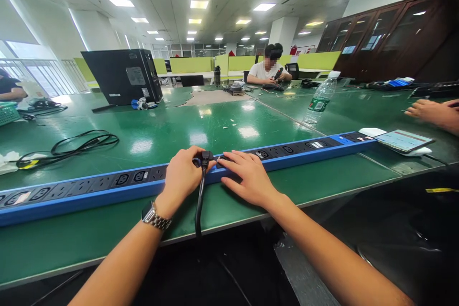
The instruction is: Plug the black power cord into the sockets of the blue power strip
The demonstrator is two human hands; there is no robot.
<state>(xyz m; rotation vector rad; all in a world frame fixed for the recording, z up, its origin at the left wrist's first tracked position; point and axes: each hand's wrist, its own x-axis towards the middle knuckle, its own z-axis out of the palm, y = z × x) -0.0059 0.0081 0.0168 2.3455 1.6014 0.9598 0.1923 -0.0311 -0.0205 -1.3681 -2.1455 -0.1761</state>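
Observation:
A long blue power strip [287,152] with black sockets lies across the green table in front of me. At its middle, my left hand [184,169], with a metal-banded watch on the wrist, is closed around a black plug [207,157]. The plug's thick black cord [201,196] hangs down over the table's front edge. Fingers partly hide how the plug meets the strip. My right hand [247,174] rests flat on the strip just right of the plug, with its fingers stretched out and slightly apart.
A loose black cable [86,141] lies at left, near a black computer case [122,76]. Towards the right stand a plastic bottle [321,98] and a tablet [405,139]. Another person's hand [433,112] shows at far right; a person [268,71] sits across the table.

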